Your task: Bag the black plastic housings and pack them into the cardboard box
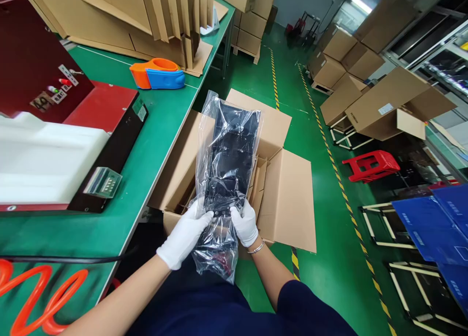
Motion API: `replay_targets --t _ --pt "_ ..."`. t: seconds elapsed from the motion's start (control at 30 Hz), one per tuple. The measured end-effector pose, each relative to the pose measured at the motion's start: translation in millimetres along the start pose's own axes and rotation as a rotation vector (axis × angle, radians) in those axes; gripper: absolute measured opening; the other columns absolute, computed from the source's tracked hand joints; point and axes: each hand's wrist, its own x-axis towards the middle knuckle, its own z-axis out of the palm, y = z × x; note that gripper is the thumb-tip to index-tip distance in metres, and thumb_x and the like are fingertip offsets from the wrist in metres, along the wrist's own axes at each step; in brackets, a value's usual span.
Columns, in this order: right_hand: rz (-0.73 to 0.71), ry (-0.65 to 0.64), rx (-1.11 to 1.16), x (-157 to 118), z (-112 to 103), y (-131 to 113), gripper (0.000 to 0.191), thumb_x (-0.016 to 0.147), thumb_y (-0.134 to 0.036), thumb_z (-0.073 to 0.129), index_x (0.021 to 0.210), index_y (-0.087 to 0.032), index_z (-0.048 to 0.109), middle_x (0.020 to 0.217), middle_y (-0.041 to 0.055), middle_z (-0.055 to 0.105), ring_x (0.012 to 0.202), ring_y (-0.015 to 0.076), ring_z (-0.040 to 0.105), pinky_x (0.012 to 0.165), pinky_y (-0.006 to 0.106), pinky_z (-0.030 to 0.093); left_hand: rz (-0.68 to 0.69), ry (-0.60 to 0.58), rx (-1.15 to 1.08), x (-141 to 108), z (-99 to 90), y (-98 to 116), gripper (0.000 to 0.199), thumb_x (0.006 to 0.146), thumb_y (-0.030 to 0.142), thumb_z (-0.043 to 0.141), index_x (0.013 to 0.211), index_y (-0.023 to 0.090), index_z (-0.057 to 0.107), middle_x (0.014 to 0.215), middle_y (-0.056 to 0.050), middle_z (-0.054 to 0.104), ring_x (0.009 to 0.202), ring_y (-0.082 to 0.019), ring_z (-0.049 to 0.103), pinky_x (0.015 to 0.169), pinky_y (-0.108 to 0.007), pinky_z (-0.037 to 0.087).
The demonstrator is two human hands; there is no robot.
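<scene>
Both my hands wear white gloves and grip a clear plastic bag (219, 250) with a flat, long black part (234, 150) inside; what kind of part it is, I cannot tell. My left hand (186, 231) pinches the bag's left side near the part's lower end, thumb on top. Opposite it, my right hand (245, 224) holds the right side, thumb also on top. The bag's loose end hangs toward me. Beneath the bag stands an opened cardboard box (296, 199) with flaps spread and cardboard dividers (259, 180) inside.
On the green workbench (161, 126) at left are a red machine (106, 104) with a white block, an orange-and-blue tape dispenser (157, 75), cardboard dividers (171, 14) and a coiled orange hose (47, 292). A red stool (375, 165) and blue bins (427, 228) stand at right.
</scene>
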Motion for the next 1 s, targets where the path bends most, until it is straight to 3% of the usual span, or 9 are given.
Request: replay_targets --t 0.37,0.63,1.0 --pt "-0.03 -0.001 -0.013 2.7 -5.1 -9.9 0.034 0.086 -0.02 0.057 0.117 -0.017 0.07 0.108 0.0097 0.079 0.095 0.0235 0.078 0.091 0.034 0.063 0.038 -0.004 -0.017 -1.7 1.7 -1.2 0.081 0.071 0.048 0.078 0.141 0.017 0.053 0.144 -0.013 0.061 0.137 -0.034 0.054 0.123 -0.05 0.036" --pt "0.052 -0.032 0.015 5.0 -8.6 -18.4 0.032 0.087 -0.023 0.058 0.116 -0.018 0.071 0.102 0.0073 0.08 0.089 0.0235 0.078 0.088 0.035 0.065 0.05 -0.02 0.003 -3.9 1.5 2.7 0.078 0.072 0.046 0.077 0.14 0.016 0.054 0.142 -0.013 0.063 0.136 -0.035 0.055 0.121 -0.051 0.037" --pt "0.039 -0.028 0.024 2.9 -7.7 -15.4 0.032 0.087 -0.024 0.058 0.115 -0.019 0.072 0.106 0.008 0.08 0.094 0.0244 0.078 0.091 0.036 0.064 0.06 -0.013 0.025 -4.7 1.7 1.4 0.077 0.073 0.048 0.076 0.14 0.017 0.054 0.142 -0.013 0.063 0.136 -0.036 0.054 0.12 -0.052 0.039"
